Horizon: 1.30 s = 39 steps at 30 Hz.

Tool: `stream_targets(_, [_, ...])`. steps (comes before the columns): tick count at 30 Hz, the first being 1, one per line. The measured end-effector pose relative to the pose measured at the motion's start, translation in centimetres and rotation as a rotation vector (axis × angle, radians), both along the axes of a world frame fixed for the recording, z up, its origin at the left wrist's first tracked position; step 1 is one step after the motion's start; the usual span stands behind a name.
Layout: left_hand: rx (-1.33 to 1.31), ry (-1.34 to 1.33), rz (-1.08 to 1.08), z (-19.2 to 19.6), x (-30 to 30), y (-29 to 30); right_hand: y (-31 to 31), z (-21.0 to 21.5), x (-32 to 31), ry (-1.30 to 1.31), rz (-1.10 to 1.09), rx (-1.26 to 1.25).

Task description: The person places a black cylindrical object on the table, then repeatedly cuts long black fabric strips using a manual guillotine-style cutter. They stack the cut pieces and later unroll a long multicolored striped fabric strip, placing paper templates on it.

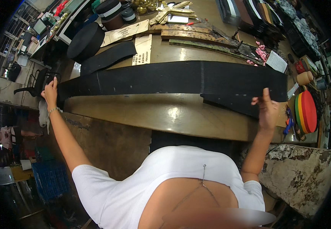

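Observation:
A long, wide black strip of fabric or webbing point(150, 78) lies across the table, marked with pale crosswise lines. Its right part overlaps another black layer point(230, 102) that slants toward the table's front edge. At the far left, my left hand point(51, 92) grips the strip's end by the table's edge, one finger pointing up along it. My right hand point(268, 112) rests over the strip's right end, with a finger and thumb apart and the other fingers partly hidden. Behind the strip sits a large black roll point(86, 41) with a loose black length point(110, 57) beside it.
Marked card pieces point(142, 47) and worn wooden bars point(200, 35) lie farther back on the brown table point(135, 110). To the right are a red, yellow and green roll point(306, 111), blue-handled cutters point(288, 121) and pink scraps point(262, 51). Several black rolls point(108, 9) stand at the back left.

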<state>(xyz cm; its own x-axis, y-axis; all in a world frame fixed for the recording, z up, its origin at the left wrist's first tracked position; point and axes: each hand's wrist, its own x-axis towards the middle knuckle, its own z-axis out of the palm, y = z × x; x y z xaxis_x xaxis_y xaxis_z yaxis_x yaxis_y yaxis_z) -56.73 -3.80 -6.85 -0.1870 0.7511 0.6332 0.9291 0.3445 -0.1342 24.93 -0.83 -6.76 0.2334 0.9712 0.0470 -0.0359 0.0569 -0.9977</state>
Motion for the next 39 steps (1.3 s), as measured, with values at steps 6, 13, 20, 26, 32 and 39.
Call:
stream_targets(6, [-0.036, -0.152, 0.261, -1.6, -5.9, 4.8, -3.1, -1.9, -4.4, 0.118, 0.118, -0.033])
stream_targets(13, [0.079, -0.341, 0.216, -7.2, 13.2, 5.8, -2.9, -0.2, 2.4, 0.000, -0.097, 0.015])
stream_targets(20, [-0.265, -0.669, -1.186, -2.2, 47.3, 5.7, -0.4, 2.2, 3.2, -0.021, -0.062, 0.053])
stream_targets(26, [-0.333, -0.519, -1.170, -3.3, 57.8, 8.7, 0.0, -0.8, 6.1, -0.162, -0.072, -0.060])
stream_targets(32, [-0.507, -0.480, -1.112, -6.3, 57.3, 8.8, 0.3, -1.5, 5.5, -1.040, -0.246, -0.225])
stream_targets(39, [-0.449, -0.516, -1.159, -3.3, 56.7, 6.9, 6.5, -1.2, -2.2, -1.100, 0.769, 0.534])
